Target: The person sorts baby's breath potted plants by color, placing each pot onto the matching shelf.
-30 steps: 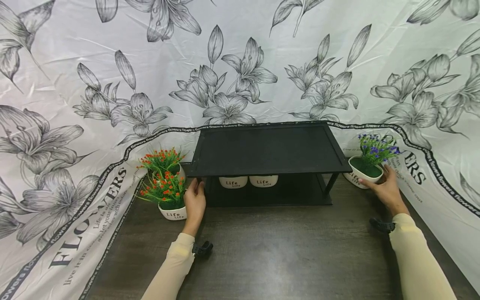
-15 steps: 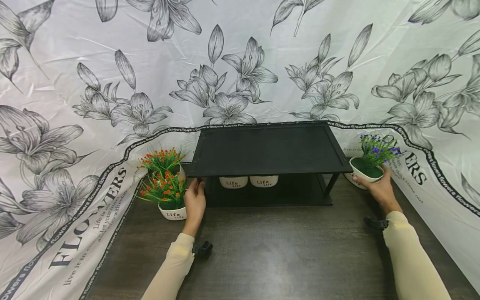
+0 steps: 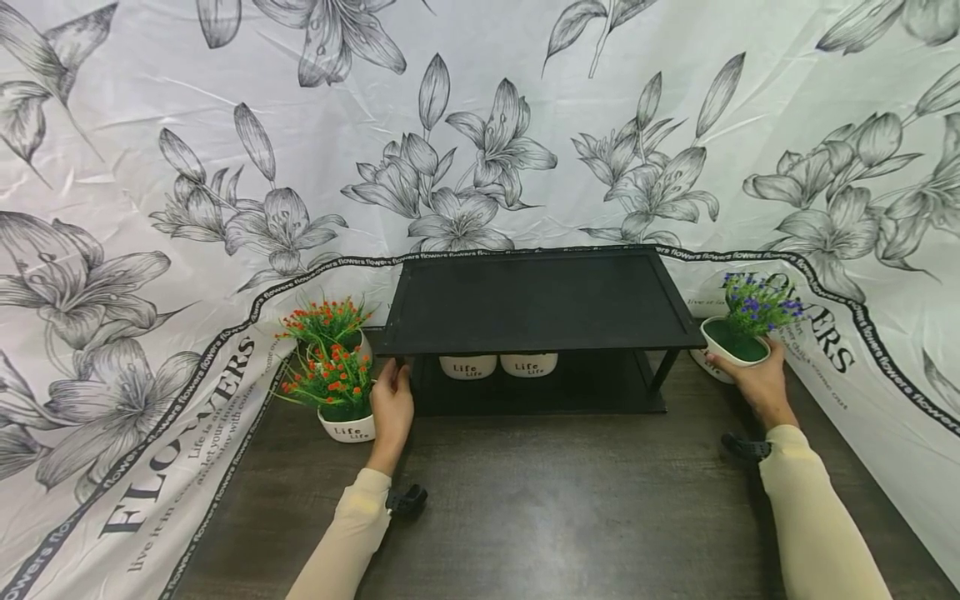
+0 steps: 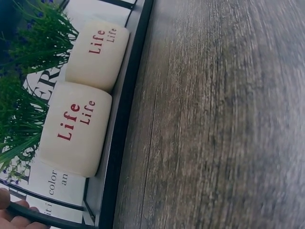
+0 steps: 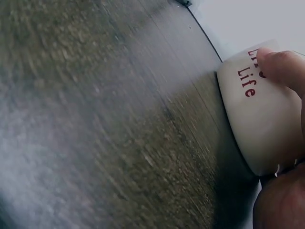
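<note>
Right hand (image 3: pixel 757 385) gripping purple-flowered pot (image 3: pixel 733 343) beside black shelf (image 3: pixel 536 304), left hand (image 3: pixel 392 408) holding shelf's front corner

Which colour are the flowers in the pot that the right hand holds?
Purple-blue flowers above green leaves, in a white pot; the head view shows them best.

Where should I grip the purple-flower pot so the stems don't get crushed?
Grip the purple-flower pot by its white wall, below the rim, coming from the near side, as the right hand does. The flowers stand above the rim, so a top grasp would likely crush them; the smooth, rounded wall suits fingers wrapped around it.
</note>
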`<state>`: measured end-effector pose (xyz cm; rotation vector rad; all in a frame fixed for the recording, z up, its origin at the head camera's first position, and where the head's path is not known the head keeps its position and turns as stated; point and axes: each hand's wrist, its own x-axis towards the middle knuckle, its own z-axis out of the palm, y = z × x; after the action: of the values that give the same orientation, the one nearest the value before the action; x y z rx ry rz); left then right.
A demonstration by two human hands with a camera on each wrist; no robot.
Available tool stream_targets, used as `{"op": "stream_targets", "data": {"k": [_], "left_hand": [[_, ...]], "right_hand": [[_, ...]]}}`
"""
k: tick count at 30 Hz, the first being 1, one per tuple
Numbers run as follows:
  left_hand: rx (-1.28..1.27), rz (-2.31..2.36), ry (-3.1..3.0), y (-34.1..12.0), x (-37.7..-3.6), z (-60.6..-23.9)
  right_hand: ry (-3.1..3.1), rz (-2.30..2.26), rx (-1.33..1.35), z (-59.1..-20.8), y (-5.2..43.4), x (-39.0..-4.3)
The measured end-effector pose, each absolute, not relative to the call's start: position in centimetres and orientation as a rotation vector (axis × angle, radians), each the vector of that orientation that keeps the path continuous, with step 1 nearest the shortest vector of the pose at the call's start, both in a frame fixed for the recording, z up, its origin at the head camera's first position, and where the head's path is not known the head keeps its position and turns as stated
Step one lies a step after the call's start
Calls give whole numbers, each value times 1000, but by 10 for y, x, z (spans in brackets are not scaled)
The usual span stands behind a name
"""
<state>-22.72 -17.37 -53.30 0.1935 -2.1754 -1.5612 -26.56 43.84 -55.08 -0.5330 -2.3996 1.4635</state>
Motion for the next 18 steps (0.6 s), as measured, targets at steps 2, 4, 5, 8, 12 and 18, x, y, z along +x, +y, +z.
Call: {"op": "stream_targets", "data": {"k": [2,4,5,8,12,18], "left_hand": [[196,-1567,-2182,-174,-227,-532],[196,-1570,-2189,-175,-226,-531],[194,-1571,-2192,-175,-226,-531],[188,-1566,-2194,-175,-226,-530],[180,-1550,-2197,-176,-227,-530],[173,-1553,-2210,-176,-226,-531]], "right_hand": [[-2405,1463,-546,-550,438,-265],[-2420,1457,-546,-550,439,-265],[-2428,1453,-543,-550,439,-265],[-2437,1450,-534,-549,440,-265],[-2450,1435,-542,-547,440,-264],[-2448,1427,-540,-546,441,-260]]}}
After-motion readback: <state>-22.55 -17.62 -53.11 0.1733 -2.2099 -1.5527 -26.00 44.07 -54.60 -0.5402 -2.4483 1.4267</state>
